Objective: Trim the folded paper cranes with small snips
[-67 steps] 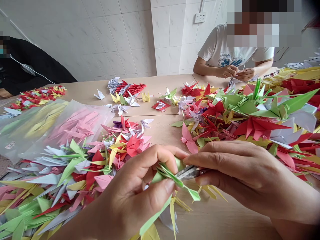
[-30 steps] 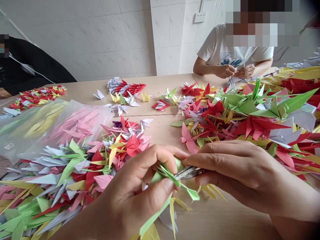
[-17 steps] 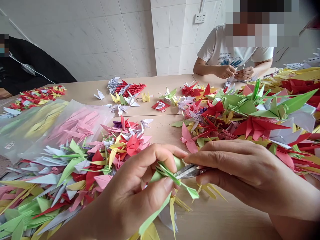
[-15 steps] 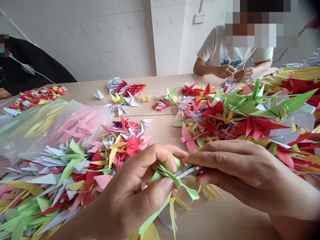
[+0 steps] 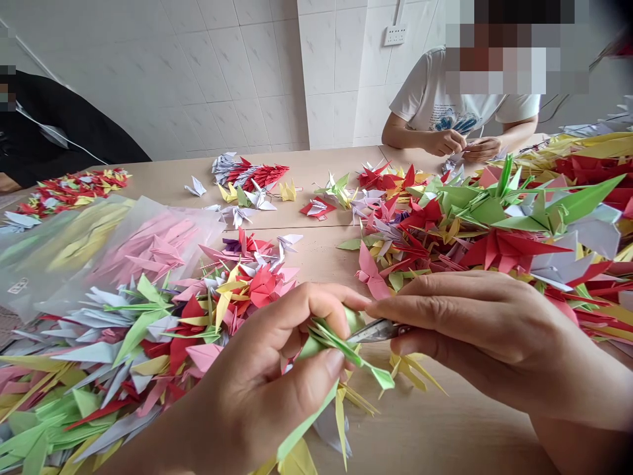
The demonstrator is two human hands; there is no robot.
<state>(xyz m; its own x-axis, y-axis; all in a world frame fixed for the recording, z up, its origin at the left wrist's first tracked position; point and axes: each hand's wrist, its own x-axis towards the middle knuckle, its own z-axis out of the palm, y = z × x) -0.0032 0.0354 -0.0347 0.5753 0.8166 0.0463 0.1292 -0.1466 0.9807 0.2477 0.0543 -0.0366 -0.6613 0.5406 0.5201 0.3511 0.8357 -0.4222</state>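
Observation:
My left hand [image 5: 297,356] pinches a light green folded paper crane [image 5: 380,377] between thumb and fingers; one wing hangs down below the palm. My right hand [image 5: 475,336] grips a small silver pointed metal tool [image 5: 374,331], whose handle is mostly hidden by my fingers, so I cannot tell if it is scissors or pliers. Its tip rests against the green crane's folds beside my left fingertips. My right fingertips nearly meet my left index finger. Beneath my hands, yellow paper cranes [image 5: 415,371] and a pale grey one [image 5: 332,429] lie on the table.
Heaps of coloured paper cranes cover the table's left [image 5: 123,349] and right [image 5: 494,231]. Clear plastic bags [image 5: 198,231] of folded paper lie at left. A person in a white shirt [image 5: 420,92] works opposite; another in black [image 5: 69,125] sits far left.
My right hand has shifted very slightly, and the metal tool has turned so its two parts look closer together. The green crane stays in my left hand.

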